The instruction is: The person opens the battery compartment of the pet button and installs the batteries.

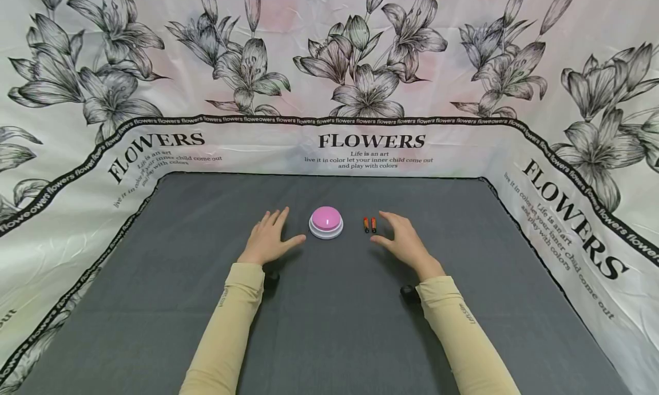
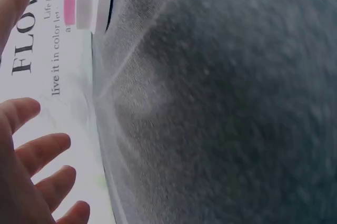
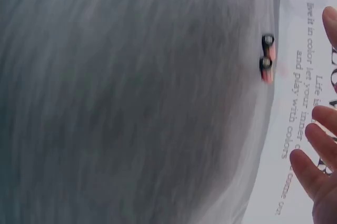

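Note:
A round button with a pink dome on a white base (image 1: 326,223) sits on the grey cloth in the head view; its edge also shows at the top of the left wrist view. To its right, two small red-and-black batteries (image 1: 369,225) lie side by side. My left hand (image 1: 270,238) is left of the button, fingers spread and thumb toward it, holding nothing. My right hand (image 1: 404,240) is just right of the batteries, thumb and fingers apart around empty space. In the right wrist view the batteries (image 3: 267,58) show end-on, away from the fingers.
Dark grey cloth (image 1: 329,326) covers the table. Behind it and along both sides stands a white sheet (image 1: 247,149) printed with flowers and lettering. Small black devices (image 1: 409,292) sit beneath both wrists, by the yellow sleeves (image 1: 463,332).

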The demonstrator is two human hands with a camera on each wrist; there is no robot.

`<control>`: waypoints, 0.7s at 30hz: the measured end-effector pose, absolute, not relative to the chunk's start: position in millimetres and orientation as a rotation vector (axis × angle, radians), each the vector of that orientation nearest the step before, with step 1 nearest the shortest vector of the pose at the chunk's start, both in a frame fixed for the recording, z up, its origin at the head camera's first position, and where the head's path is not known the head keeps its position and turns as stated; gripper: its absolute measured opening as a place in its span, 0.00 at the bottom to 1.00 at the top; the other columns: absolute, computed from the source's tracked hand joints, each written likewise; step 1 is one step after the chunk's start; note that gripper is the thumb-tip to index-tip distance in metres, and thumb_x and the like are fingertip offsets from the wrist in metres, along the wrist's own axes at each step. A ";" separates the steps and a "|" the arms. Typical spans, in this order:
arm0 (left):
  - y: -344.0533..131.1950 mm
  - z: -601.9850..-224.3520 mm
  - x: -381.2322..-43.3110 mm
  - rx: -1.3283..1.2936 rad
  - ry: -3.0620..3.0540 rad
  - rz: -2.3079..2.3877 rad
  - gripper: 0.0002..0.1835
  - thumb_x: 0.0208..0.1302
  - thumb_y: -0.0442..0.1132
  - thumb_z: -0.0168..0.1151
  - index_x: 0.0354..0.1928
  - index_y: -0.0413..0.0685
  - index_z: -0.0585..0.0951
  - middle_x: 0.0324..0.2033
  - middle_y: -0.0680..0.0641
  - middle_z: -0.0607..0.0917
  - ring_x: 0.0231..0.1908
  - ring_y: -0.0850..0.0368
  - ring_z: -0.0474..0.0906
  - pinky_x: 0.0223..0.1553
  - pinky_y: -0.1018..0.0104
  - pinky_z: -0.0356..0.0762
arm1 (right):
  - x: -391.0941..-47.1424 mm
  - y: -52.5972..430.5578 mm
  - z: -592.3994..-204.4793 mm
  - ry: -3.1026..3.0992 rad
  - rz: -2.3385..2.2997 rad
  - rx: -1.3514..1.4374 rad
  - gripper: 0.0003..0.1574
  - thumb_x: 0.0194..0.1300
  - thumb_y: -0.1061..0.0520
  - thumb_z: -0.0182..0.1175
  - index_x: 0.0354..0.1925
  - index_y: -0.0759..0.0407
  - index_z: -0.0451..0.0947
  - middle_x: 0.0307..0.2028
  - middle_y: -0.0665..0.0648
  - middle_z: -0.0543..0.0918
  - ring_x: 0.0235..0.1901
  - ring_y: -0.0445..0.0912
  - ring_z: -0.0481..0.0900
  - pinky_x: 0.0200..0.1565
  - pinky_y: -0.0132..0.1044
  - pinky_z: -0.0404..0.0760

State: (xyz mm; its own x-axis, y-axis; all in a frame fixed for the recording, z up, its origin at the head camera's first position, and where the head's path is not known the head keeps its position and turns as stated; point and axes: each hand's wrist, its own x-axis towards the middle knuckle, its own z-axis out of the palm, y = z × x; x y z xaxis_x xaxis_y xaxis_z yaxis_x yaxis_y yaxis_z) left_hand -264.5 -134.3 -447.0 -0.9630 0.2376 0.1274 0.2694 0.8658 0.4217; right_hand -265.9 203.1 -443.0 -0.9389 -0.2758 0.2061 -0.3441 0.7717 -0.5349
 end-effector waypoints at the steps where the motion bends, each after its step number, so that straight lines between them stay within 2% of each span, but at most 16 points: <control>1: -134.0 -447.9 -265.5 -0.408 -2.957 -0.708 0.51 0.54 0.71 0.53 0.71 0.46 0.54 0.66 0.38 0.60 0.66 0.37 0.48 0.60 0.41 0.48 | -267.4 199.6 -443.6 -2.844 0.907 0.509 0.45 0.57 0.47 0.66 0.66 0.62 0.61 0.63 0.64 0.63 0.63 0.59 0.56 0.60 0.54 0.55; 8: -122.5 -447.5 -272.7 -0.368 -2.951 -0.898 0.45 0.60 0.66 0.51 0.70 0.44 0.57 0.65 0.38 0.61 0.65 0.39 0.52 0.61 0.43 0.51 | -275.8 171.2 -443.1 -2.851 1.037 0.494 0.44 0.57 0.47 0.66 0.66 0.61 0.61 0.62 0.63 0.66 0.61 0.58 0.59 0.58 0.55 0.59; 16: -100.9 -452.5 -281.9 -0.247 -2.962 -1.083 0.35 0.67 0.57 0.49 0.67 0.41 0.63 0.63 0.38 0.65 0.63 0.41 0.57 0.60 0.48 0.55 | -284.4 143.0 -449.8 -2.882 1.142 0.468 0.44 0.57 0.48 0.66 0.66 0.62 0.61 0.56 0.65 0.72 0.51 0.56 0.71 0.51 0.51 0.70; 21: -89.3 -453.7 -286.4 -0.198 -2.930 -1.171 0.33 0.68 0.56 0.49 0.66 0.39 0.63 0.62 0.38 0.66 0.63 0.41 0.57 0.60 0.49 0.55 | -288.8 129.7 -453.1 -2.929 1.151 0.440 0.44 0.59 0.48 0.64 0.65 0.67 0.60 0.58 0.67 0.70 0.53 0.57 0.71 0.52 0.50 0.70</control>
